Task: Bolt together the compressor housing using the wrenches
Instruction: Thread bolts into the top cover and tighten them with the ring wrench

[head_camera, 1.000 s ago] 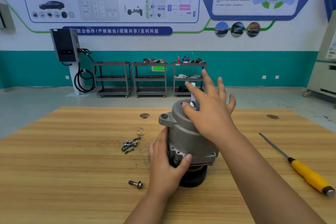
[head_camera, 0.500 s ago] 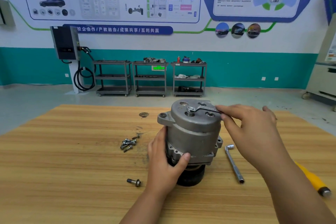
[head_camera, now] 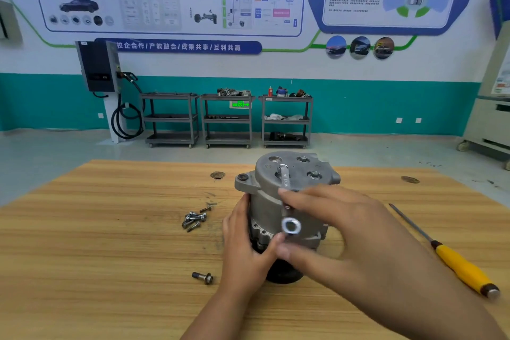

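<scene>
Housing [head_camera: 269,197] stands upright mid-surface [head_camera: 110,229], left hand [head_camera: 245,246] gripping its side. Right hand [head_camera: 342,229] fingers [head_camera: 302,196] pinch the wrench [head_camera: 285,185], engaged on the top face. Risk: that light pinch lets the wrench slip off, or the housing tips on its narrow base.

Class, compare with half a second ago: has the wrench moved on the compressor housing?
Yes. The wrench handle swung clockwise on the compressor housing, from pointing right to pointing toward the camera.

The wooden surface [head_camera: 96,270] in front of me carries the compressor housing [head_camera: 266,196], standing upright on its dark end near the middle. Left of it lies a small heap of bolts [head_camera: 194,218], with a single bolt [head_camera: 202,277] apart, nearer me. A yellow-handled screwdriver [head_camera: 458,265] lies well off to my right.
</scene>
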Demonstrator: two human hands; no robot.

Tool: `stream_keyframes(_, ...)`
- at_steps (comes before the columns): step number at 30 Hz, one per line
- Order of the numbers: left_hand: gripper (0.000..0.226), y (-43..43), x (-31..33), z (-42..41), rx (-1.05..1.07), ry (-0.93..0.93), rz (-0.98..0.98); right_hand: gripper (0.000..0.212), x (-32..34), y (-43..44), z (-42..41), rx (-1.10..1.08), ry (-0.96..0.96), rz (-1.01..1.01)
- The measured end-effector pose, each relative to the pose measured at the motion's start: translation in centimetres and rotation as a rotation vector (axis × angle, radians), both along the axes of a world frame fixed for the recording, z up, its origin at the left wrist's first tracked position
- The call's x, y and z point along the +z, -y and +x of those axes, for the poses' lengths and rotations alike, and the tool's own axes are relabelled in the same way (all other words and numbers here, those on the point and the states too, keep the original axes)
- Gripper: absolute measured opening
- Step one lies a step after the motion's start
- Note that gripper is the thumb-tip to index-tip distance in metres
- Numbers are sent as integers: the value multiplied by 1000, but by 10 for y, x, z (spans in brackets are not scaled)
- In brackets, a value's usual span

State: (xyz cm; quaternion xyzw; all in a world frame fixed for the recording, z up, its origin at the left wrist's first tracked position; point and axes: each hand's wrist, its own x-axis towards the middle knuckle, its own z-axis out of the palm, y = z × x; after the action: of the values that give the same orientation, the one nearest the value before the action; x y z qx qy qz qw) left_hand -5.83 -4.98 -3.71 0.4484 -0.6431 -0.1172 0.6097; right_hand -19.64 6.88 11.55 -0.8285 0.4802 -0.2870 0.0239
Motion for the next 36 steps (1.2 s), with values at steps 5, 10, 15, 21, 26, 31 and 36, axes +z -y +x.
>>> stream_keyframes(5,80,0,0,1,10,52,21,38,-2,24,18,54,16,-77)
stream_keyframes(10,83,-1,1,2,-5,58,45,43,-2,53,32,40,-98,-63)
stream_keyframes(15,76,-5,4,2,-8,62,3,47,-3,80,39,-62,-186,-31)
stream_keyframes(21,72,-7,4,2,-27,44,-2,52,-2,101,32,-188,-202,-3)
stream_keyframes(26,73,-6,4,1,-24,66,2,50,0,99,15,-259,-62,-38)
stream_keyframes(31,74,-5,3,1,-23,76,16,44,0,81,-5,-341,-69,-64)
stream_keyframes(36,75,-5,3,1,-16,73,25,44,5,57,-19,-400,-179,-95)
